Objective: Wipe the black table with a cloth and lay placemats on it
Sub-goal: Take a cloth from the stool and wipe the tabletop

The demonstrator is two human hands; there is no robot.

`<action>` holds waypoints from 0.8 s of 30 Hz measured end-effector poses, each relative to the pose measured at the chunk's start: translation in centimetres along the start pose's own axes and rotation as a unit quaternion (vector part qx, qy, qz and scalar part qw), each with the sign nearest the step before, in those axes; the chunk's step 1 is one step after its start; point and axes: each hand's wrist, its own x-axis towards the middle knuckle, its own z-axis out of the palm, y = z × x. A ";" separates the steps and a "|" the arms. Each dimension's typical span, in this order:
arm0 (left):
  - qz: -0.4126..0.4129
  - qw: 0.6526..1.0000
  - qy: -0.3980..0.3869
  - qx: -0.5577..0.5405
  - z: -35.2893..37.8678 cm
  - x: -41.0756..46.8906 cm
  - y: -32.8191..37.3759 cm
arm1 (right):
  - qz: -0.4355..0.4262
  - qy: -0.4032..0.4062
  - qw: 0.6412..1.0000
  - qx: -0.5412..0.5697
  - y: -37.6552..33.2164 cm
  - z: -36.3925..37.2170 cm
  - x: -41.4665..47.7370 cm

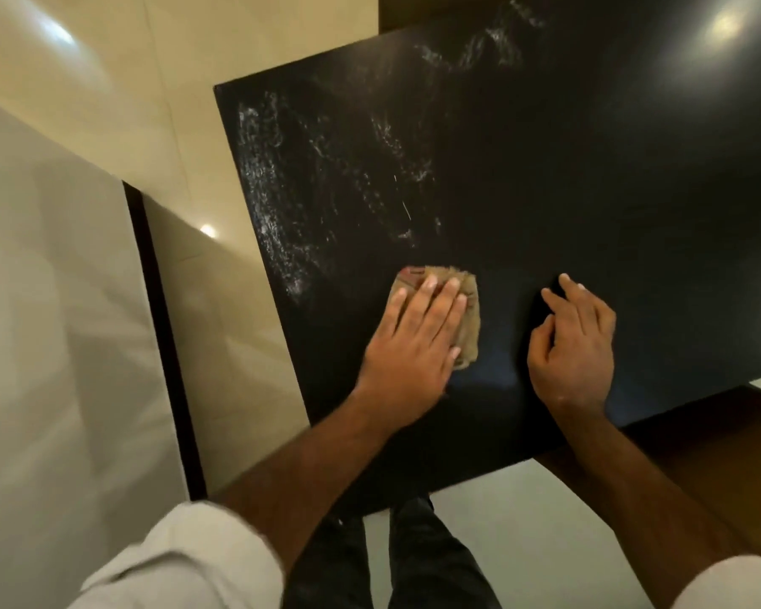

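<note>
Cloth (469,331), tan and crumpled, lies on the black bench (589,169) near the edge closest to the person, just below the middle of the view. At 9 o'clock a pale grey panel (62,301) with a dark edge stands over glossy cream floor tiles (119,81). From 10 to 12 o'clock of the cloth, whitish smears (282,191) streak the bench top. The left hand (414,340) lies flat on the cloth, fingers straight and together, pressing it to the surface; only the cloth's far and right-hand edges show past the fingers. At 3 o'clock of the cloth, apart from it, the right hand (572,340) rests on the bare bench with fingers loosely curled, fingertips touching the surface, holding nothing. A soft light reflection (725,24) glows at 1 o'clock. White sleeves (185,560) and dark trousers (414,556) show at 6 o'clock.
</note>
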 end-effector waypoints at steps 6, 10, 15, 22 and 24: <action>-0.117 0.993 0.017 0.028 -2.3 4.0 -12.5 | 0.013 0.010 1.000 -0.022 -1.2 -0.1 0.4; -0.099 0.994 0.042 0.030 -3.6 13.8 -13.1 | 0.020 0.020 0.999 -0.029 -1.1 0.1 0.2; 0.026 0.998 0.033 0.037 -2.7 14.4 -7.3 | 0.018 0.007 0.999 -0.033 -1.0 -0.3 0.1; 0.061 0.997 0.006 0.037 -1.5 4.8 -7.5 | -0.001 0.014 0.999 -0.052 -3.9 -0.6 2.8; 0.061 0.997 0.009 0.049 -1.9 5.1 -7.5 | -0.026 -0.008 0.997 -0.077 -6.5 0.2 5.7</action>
